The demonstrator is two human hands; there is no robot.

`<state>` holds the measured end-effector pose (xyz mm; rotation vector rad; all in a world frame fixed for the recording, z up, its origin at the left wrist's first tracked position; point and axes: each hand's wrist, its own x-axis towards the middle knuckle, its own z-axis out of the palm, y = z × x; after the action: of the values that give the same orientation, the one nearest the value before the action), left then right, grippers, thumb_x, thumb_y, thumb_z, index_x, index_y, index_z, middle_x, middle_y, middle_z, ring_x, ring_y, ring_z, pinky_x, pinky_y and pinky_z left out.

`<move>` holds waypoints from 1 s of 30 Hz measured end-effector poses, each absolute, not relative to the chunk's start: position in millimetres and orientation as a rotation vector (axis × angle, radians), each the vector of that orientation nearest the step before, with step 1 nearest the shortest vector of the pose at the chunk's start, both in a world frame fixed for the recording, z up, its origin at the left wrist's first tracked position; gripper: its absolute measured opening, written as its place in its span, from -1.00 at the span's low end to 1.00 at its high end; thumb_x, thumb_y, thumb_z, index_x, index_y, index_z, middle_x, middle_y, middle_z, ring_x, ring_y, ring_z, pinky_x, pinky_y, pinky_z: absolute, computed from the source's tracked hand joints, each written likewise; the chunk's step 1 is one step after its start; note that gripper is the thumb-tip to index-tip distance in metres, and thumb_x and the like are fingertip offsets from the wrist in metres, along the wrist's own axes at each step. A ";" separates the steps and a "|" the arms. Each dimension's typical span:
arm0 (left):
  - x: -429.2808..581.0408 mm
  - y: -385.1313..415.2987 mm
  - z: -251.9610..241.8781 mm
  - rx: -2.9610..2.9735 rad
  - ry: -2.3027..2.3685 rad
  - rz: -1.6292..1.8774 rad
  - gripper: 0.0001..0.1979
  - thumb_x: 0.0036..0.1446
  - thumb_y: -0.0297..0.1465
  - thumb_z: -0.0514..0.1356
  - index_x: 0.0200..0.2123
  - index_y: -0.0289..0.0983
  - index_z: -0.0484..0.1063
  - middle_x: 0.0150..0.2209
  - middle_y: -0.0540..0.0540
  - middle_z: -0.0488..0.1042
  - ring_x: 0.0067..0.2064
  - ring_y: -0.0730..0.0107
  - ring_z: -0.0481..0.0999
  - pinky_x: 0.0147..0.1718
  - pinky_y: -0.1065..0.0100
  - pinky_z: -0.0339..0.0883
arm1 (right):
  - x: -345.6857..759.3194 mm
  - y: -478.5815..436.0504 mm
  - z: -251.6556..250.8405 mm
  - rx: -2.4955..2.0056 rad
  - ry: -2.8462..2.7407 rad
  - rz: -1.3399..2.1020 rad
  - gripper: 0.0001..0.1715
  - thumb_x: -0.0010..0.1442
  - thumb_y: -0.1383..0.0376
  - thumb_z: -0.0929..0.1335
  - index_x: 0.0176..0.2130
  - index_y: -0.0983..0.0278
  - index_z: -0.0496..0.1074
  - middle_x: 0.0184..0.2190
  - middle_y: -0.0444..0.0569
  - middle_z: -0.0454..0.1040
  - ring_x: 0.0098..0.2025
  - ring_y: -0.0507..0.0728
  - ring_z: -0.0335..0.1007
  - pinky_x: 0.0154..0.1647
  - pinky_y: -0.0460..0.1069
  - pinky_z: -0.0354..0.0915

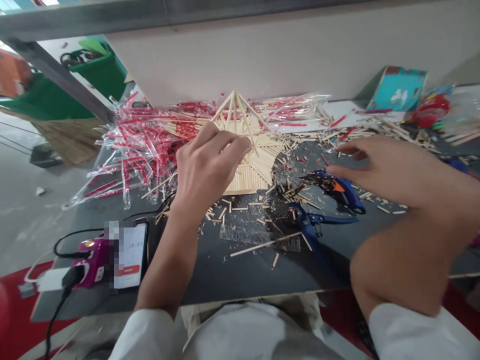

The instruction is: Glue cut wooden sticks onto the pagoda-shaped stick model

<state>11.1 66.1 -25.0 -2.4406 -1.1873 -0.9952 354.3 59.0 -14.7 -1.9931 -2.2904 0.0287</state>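
Left hand (212, 170): fingers held together, tips resting on the stick model (255, 170). Right hand (397, 175): spread, above the blue clamp (337, 192).

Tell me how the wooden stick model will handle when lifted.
The wooden stick model probably feels light, being thin sticks. Its slender raised peak looks fragile under a grip. Its broad flat base should resist rolling.
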 end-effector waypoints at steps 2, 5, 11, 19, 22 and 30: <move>13.3 67.1 -27.2 -2.452 -1.223 -1.005 -0.84 0.36 -0.46 0.24 -0.12 -0.07 0.57 -0.19 -0.09 0.66 -0.06 0.16 0.54 -0.28 0.19 0.39 | 360.7 55.4 -11.1 -2.083 -2.274 0.041 -0.43 0.22 -0.01 0.48 0.07 0.29 0.56 -0.05 0.27 0.63 -0.08 0.42 0.55 -0.11 0.24 0.39; 12.6 69.7 -31.5 -2.440 -1.277 -1.034 -0.86 0.36 -0.38 0.26 -0.07 -0.05 0.57 -0.24 -0.09 0.66 -0.08 0.15 0.53 -0.28 0.19 0.39 | 343.8 46.8 0.2 -2.014 -2.259 -0.021 -0.52 0.27 0.01 0.45 0.07 0.23 0.56 -0.03 0.22 0.64 -0.06 0.42 0.56 -0.05 0.26 0.40; 11.0 73.9 -37.4 -2.439 -1.371 -1.059 -0.65 0.34 -0.28 0.31 0.17 0.02 0.48 -0.21 -0.05 0.67 -0.09 0.23 0.53 -0.22 0.27 0.44 | 275.4 44.3 3.3 -1.341 -2.198 0.079 -0.78 0.32 0.20 0.42 -0.05 0.20 0.55 -0.04 0.05 0.63 -0.03 0.30 0.57 0.05 0.22 0.43; 12.6 73.9 -37.7 -2.423 -1.352 -1.123 -0.65 0.37 -0.22 0.27 0.19 -0.05 0.48 -0.19 -0.09 0.68 -0.07 0.20 0.57 -0.18 0.26 0.50 | 232.8 62.8 -22.4 -1.107 -2.132 0.206 -0.78 0.32 0.38 0.40 -0.04 0.16 0.50 -0.03 0.08 0.58 0.08 0.37 0.53 0.12 0.30 0.43; 12.2 73.7 -36.7 -2.446 -1.376 -1.119 -0.66 0.38 -0.21 0.27 0.18 -0.05 0.48 -0.17 -0.09 0.68 -0.04 0.20 0.56 -0.15 0.27 0.50 | 228.8 66.2 -27.1 -1.114 -2.098 0.186 -0.78 0.33 0.39 0.38 -0.03 0.18 0.49 -0.06 0.06 0.59 0.01 0.32 0.55 0.02 0.24 0.46; 11.8 72.9 -34.5 -2.487 -1.379 -1.119 -0.75 0.39 -0.22 0.25 0.08 -0.07 0.55 -0.18 -0.10 0.67 -0.03 0.17 0.54 -0.12 0.21 0.49 | 225.9 68.6 -33.5 -1.124 -2.074 0.253 -0.77 0.37 0.37 0.35 0.00 0.15 0.48 -0.08 0.00 0.61 -0.05 0.25 0.57 -0.02 0.21 0.47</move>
<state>11.8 72.9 -34.5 -2.4867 -1.3794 -1.1187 225.9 68.6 -33.5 -1.1236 -2.0741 0.2528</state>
